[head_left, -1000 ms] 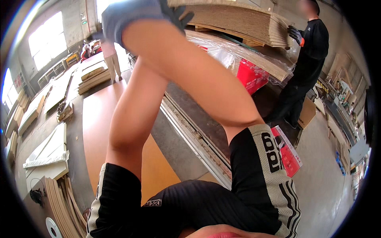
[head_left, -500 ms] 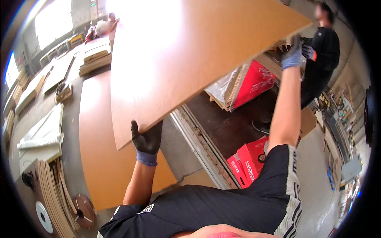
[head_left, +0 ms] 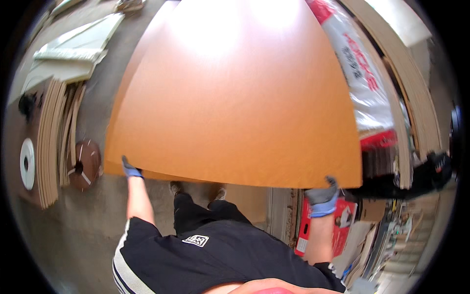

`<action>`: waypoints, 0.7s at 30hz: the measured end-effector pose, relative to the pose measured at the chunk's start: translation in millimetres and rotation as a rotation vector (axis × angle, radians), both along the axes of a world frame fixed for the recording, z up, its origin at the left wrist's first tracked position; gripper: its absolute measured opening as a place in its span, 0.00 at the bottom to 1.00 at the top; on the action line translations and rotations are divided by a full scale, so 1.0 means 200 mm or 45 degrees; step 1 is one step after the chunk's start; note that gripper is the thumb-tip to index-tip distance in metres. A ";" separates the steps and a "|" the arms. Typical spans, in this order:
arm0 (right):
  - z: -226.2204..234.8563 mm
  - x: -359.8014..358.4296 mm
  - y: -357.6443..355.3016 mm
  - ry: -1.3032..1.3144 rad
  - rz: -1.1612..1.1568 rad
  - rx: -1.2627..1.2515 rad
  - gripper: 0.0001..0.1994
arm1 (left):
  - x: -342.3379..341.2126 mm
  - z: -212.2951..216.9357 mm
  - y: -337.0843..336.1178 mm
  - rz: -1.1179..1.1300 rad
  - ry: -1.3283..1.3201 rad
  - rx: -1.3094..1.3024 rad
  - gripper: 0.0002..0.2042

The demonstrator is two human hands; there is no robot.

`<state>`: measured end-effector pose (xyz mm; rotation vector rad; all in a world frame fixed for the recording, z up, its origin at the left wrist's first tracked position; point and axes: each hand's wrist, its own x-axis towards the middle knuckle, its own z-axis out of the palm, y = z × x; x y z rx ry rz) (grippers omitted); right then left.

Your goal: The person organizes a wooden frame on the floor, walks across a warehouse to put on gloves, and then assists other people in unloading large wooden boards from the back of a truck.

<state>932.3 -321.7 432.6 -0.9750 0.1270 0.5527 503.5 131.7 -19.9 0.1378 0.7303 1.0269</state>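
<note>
A large orange-brown board point(head_left: 235, 127) stretches away in front of me, its far part bright with glare. My left hand point(head_left: 131, 168), in a dark and blue work glove, grips the near edge toward the left corner, thumb on top. Near the right corner my right hand point(head_left: 322, 197), gloved the same way, is closed on that edge with the thumb up and the fingers under the board. Along the left side, the edge of another orange-brown board point(head_left: 111, 147) shows beneath it.
Plastic-wrapped panels point(head_left: 364, 88) and stacked boards point(head_left: 409, 73) lie along the right, with a person in dark clothes point(head_left: 416, 179) beside them. A red box point(head_left: 343, 220) sits below my right hand. Upright boards point(head_left: 51, 142) and a brown strapping roll point(head_left: 85, 164) stand left.
The held board has swung from a raised tilt to nearly level over the other board. My right hand has come down, and both hands now grip its near edge.
</note>
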 end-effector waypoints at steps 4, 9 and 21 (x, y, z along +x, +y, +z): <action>-0.82 -0.19 0.32 0.982 -0.013 0.146 0.39 | -0.85 0.09 0.59 0.313 0.381 0.155 0.33; -1.64 -0.42 0.52 1.242 -0.070 0.072 0.39 | -1.21 0.21 0.93 0.377 0.920 -0.005 0.29; -2.98 -0.31 0.40 0.912 0.863 -0.465 0.21 | -0.05 -0.99 -0.52 -1.170 1.101 -0.645 0.18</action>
